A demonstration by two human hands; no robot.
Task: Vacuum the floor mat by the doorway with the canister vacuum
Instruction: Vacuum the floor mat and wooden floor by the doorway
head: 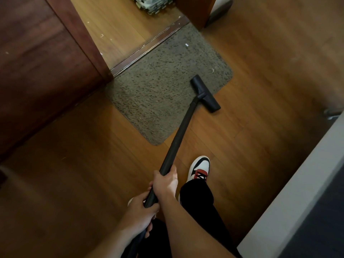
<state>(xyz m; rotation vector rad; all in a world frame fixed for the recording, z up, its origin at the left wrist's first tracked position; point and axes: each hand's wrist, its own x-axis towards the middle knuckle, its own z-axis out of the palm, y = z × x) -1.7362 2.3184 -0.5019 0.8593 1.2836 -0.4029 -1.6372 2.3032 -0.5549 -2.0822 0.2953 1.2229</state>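
I see the speckled grey-brown shaggy floor mat (163,90) lying against the dark threshold strip (149,47), with pale crumbs (186,45) on it. My right hand (165,181) and left hand (139,211) both clamp the black vacuum tube (181,131), whose T-shaped nozzle (204,93) straddles the mat's edge.

Place: I read this as a home, at an interior doorway.
Floor: warm wooden boards (260,94) all round me, carrying on past the threshold strip (149,47) at 12 o'clock.
Door: dark wooden door (37,62) with its frame at 10 o'clock.
Mat: shaggy grey-brown floor mat (158,86) lying against the threshold.
Wall: pale wall (297,192) at 4 o'clock.
Beyond: a patterned stack (152,4) at 12 o'clock; I cannot tell what.
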